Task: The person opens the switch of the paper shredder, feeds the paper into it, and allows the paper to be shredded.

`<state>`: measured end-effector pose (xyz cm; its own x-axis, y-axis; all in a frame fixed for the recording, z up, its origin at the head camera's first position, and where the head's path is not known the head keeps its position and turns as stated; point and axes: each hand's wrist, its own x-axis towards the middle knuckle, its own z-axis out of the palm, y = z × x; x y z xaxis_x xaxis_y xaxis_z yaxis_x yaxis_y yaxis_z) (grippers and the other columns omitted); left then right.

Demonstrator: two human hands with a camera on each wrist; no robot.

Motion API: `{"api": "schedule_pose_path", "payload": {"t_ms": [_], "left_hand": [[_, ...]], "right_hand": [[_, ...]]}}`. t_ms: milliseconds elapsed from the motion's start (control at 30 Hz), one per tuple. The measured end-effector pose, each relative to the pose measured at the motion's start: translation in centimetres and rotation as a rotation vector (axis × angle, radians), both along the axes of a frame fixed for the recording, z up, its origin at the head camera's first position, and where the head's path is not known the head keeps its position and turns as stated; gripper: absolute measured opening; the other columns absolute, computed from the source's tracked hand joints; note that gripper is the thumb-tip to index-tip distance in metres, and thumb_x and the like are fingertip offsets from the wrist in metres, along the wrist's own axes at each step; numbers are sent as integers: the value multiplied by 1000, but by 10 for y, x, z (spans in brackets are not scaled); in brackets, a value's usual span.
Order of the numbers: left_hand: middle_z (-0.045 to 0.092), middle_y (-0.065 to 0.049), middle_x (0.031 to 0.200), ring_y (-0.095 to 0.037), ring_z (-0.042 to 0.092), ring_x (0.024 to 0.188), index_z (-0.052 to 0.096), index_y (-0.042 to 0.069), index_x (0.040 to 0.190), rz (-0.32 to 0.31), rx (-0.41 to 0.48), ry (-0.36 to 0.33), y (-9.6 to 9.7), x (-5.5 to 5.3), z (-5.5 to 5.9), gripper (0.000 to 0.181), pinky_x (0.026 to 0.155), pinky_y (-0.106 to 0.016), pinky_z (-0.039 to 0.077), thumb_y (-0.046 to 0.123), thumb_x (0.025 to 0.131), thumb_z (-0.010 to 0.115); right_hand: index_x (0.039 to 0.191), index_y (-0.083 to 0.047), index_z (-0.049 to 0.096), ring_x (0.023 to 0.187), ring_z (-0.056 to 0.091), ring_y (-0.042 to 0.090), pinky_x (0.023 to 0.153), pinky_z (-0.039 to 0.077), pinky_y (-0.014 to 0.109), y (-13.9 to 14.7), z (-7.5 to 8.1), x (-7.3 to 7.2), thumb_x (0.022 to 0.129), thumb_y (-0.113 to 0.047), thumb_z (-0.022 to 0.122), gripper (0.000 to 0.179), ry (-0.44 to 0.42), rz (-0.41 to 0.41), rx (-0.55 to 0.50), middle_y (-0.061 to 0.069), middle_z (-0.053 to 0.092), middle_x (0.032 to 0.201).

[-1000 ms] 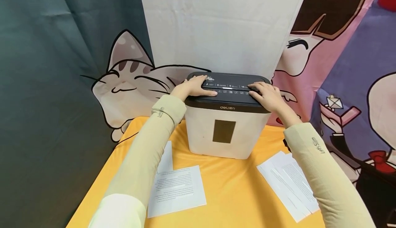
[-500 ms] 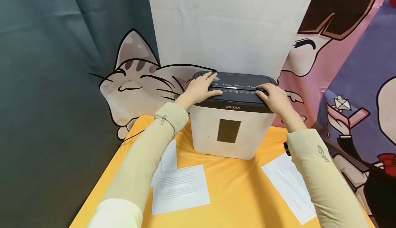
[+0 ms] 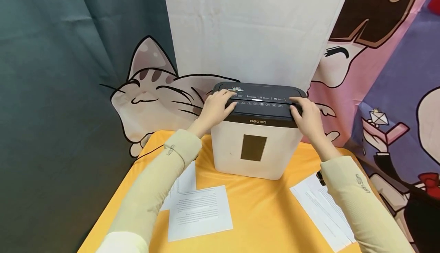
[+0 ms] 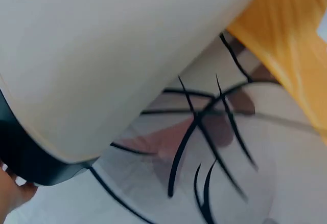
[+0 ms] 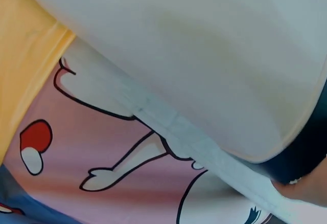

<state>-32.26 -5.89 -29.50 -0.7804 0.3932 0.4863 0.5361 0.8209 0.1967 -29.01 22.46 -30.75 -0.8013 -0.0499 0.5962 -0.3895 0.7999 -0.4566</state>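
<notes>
A paper shredder (image 3: 258, 146) with a white bin, a dark lid (image 3: 261, 110) and a small brownish window stands upright on the table. My left hand (image 3: 216, 108) rests over the lid's left end, fingers and thumb spread apart on top. At the opposite end, my right hand (image 3: 308, 117) touches the lid with its thumb and fingers; some of those fingers are hidden. In the left wrist view, part of the left hand (image 4: 13, 196) shows at the lid's corner. The right wrist view catches a bit of the right hand (image 5: 309, 185) against the dark lid.
Printed sheets (image 3: 201, 213) lie on the yellow tablecloth (image 3: 261, 211) at the left. More printed sheets (image 3: 323, 211) lie at the right, partly under my right forearm. A cartoon-printed backdrop (image 3: 254, 28) hangs close behind the shredder. A thin dark cord (image 3: 149, 152) runs along the left.
My left hand has drawn back toward the lid's left front edge, uncovering more print. The right hand has shifted slightly outward at the right end. The shredder stays in place.
</notes>
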Motion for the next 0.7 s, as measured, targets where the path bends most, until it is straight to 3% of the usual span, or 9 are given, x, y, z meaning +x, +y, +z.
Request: {"api": "schedule_pose_path", "payload": {"t_ms": [133,267,433,700], "left_hand": [[63,-5,121,-23,56,114,64,13,120,-105,178,33,-6,9,-15,28,103,-42,37,24,97,52],[66,-6,112,-22,58,108,69,10,110,-157,291,127,-11,18,-27,22,105,-42,36,17,95,55],[67,-8,110,-23,59,108,71,8,103,-188,309,223,-14,28,-36,18,111,-46,31,13,92,59],[66,-9,111,-25,55,111,73,9,98,-224,348,274,-19,45,-47,14,106,-45,35,10,89,63]], "right_hand": [[117,2,59,107,51,42,96,32,58,-7,-8,5,93,-5,52,27,117,-70,-39,25,61,113],[114,3,60,108,52,42,96,34,57,-14,-12,9,92,-3,52,25,167,-83,-80,25,62,112],[114,4,60,110,51,41,100,35,53,-17,-17,18,90,-1,53,25,217,-29,-136,24,60,114],[114,4,60,114,49,37,99,38,48,-27,-31,33,88,5,53,27,342,57,-205,23,56,121]]}}
